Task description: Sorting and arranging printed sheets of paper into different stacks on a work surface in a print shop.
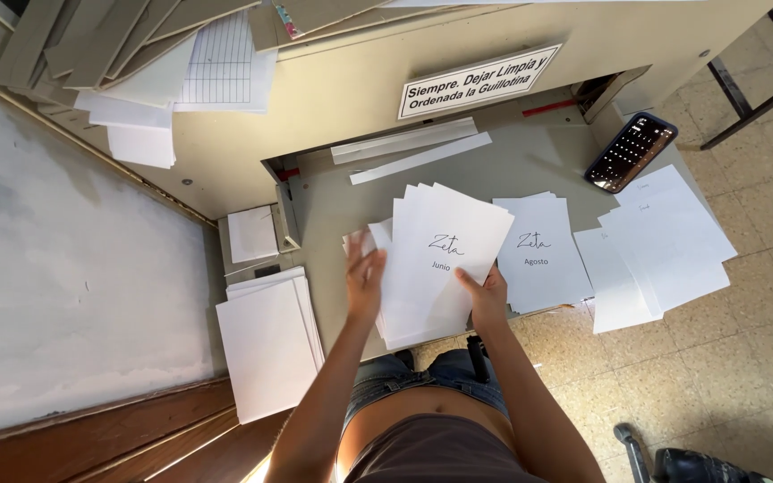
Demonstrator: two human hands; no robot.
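A fanned stack of white printed sheets (445,255) is lifted over the grey cutter table (333,210). My right hand (487,300) grips the stack at its lower right edge, thumb on top. My left hand (364,277) rests with fingers spread against the stack's left edge, where a few sheet corners stick out. A second pile of similar printed sheets (543,255) lies flat just right of the held stack.
A smartphone (630,151) lies at the table's far right. More white sheets (664,246) overhang the right edge. Two paper strips (418,150) lie by the cutter's back. A blank paper stack (266,344) sits on a lower ledge at left. A sign (478,80) is fixed above.
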